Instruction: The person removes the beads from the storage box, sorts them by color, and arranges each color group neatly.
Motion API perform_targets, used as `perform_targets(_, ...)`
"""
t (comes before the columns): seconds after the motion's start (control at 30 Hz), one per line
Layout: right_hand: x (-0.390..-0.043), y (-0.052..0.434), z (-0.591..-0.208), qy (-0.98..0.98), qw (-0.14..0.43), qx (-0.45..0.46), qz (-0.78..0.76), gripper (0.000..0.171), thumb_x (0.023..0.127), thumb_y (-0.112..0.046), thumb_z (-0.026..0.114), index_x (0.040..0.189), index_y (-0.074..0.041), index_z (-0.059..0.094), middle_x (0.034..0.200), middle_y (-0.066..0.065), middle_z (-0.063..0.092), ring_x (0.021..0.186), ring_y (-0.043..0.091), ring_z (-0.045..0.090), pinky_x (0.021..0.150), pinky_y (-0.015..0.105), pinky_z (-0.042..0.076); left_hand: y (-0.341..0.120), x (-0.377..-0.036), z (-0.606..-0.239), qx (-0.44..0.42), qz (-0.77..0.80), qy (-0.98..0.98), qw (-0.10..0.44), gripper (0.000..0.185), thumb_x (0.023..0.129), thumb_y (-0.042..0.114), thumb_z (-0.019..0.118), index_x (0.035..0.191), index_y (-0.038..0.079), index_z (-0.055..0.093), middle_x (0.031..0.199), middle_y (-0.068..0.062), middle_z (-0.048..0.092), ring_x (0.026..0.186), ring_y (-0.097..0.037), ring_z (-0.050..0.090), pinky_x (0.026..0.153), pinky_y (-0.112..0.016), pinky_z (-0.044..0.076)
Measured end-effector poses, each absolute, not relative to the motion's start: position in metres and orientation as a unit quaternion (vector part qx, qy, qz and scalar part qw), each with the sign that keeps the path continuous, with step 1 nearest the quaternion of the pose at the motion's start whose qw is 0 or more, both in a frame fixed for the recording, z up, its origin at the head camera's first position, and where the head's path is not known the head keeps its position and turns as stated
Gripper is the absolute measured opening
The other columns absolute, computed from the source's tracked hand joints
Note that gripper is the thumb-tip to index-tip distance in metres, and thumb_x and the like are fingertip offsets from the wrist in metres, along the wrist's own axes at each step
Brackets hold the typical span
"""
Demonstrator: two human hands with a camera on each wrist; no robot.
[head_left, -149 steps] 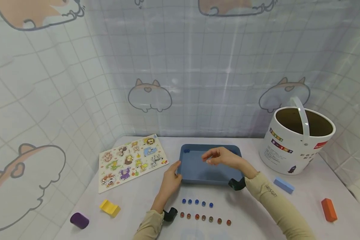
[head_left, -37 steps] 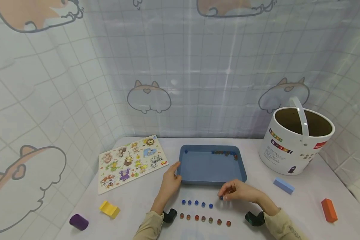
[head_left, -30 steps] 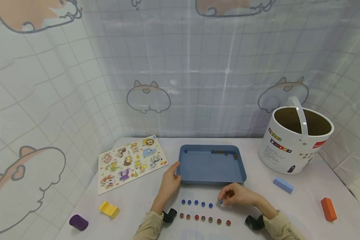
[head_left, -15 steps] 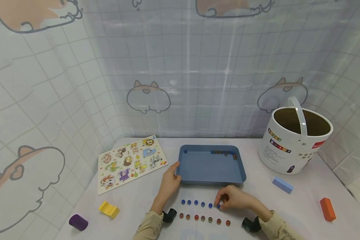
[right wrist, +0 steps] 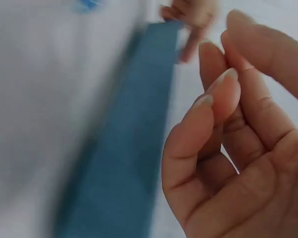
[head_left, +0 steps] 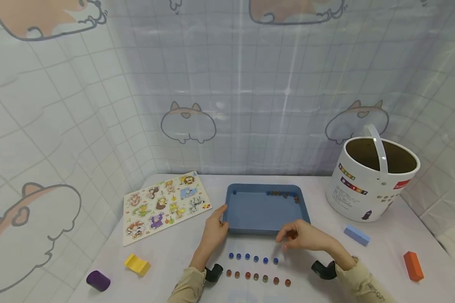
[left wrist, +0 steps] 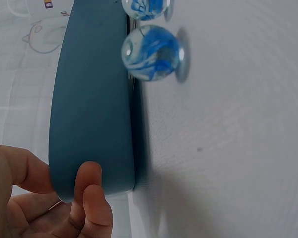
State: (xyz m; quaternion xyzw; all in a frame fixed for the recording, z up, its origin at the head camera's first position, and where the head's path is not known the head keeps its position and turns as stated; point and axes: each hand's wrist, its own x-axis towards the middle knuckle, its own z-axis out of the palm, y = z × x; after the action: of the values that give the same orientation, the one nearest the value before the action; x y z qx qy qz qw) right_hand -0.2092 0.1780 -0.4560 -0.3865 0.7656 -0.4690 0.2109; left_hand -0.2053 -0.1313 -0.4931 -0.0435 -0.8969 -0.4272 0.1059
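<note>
My left hand [head_left: 214, 232] holds the front left corner of a shallow blue tray [head_left: 265, 214]. In the left wrist view, its fingers [left wrist: 91, 186] bend around that corner. My right hand [head_left: 305, 236] hovers by the tray's front right edge, fingers loosely bent, and the right wrist view shows nothing between them. On the table before the tray lies a row of several blue marbles [head_left: 275, 261]. A second row, of reddish-brown marbles [head_left: 276, 280], runs nearer to me. Inside the tray, one blue marble [head_left: 234, 192] sits back left, with several mixed marbles [head_left: 296, 199] back right.
An animal puzzle board [head_left: 167, 206] lies left of the tray. A white bucket [head_left: 364, 189] with a handle stands back right. Around the sides are a yellow block [head_left: 137, 265], a purple cylinder [head_left: 98, 280], a light blue block [head_left: 357, 235] and an orange block [head_left: 413, 266].
Marbles have appeared in the tray's back right. My right hand brought a blue marble down to the right end of the blue row, released it and lifted toward the tray. My left hand stays put.
</note>
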Motion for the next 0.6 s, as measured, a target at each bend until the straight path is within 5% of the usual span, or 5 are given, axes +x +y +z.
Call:
perform_targets(0.13,-0.229,0.178,-0.436,0.761,0.207,-0.387,-0.478,0.024,0.090,-0.013,0.065,0.106,0.004,0.068,0.090,0.021,0.066,0.065,0.002,0.050,0.058,0.026,0.046,-0.132,-0.206,-0.494,-0.046,-0.425,-0.898,0.109,0.058,0.079,-0.004,0.053,0.137,-0.003,0.051,0.141,-0.023,0.051,0.056,-0.004,0.037,0.056,-0.018,0.039)
perform_targets(0.3,-0.267,0.163,-0.418,0.775,0.209,-0.347,-0.485,0.029,0.093,-0.017,0.062,0.116,0.001,0.065,0.118,0.027,0.063,0.091,0.013,0.065,0.079,0.038,0.055,-0.134,-0.205,-0.494,-0.048,-0.434,-0.893,0.106,0.058,0.080,-0.005,0.052,0.137,-0.004,0.050,0.142,-0.024,0.050,0.052,-0.003,0.035,0.053,-0.018,0.038)
perform_targets(0.4,-0.287,0.149,-0.416,0.781,0.212,-0.314,-0.497,0.034,0.094,-0.020,0.061,0.122,-0.002,0.062,0.124,0.024,0.062,0.098,0.016,0.064,0.086,0.045,0.053,-0.133,-0.206,-0.494,-0.051,-0.440,-0.891,0.101,0.058,0.080,-0.006,0.052,0.138,-0.004,0.049,0.142,-0.025,0.049,0.050,-0.002,0.034,0.051,-0.017,0.038)
perform_targets(0.6,-0.319,0.120,-0.433,0.760,0.229,-0.282,-0.539,0.046,0.094,-0.023,0.061,0.131,0.003,0.055,0.133,0.024,0.057,0.120,0.044,0.055,0.100,0.054,0.046,-0.131,-0.206,-0.493,-0.050,-0.428,-0.897,0.101,0.057,0.080,-0.005,0.052,0.138,-0.004,0.049,0.141,-0.025,0.050,0.050,-0.002,0.034,0.051,-0.017,0.038)
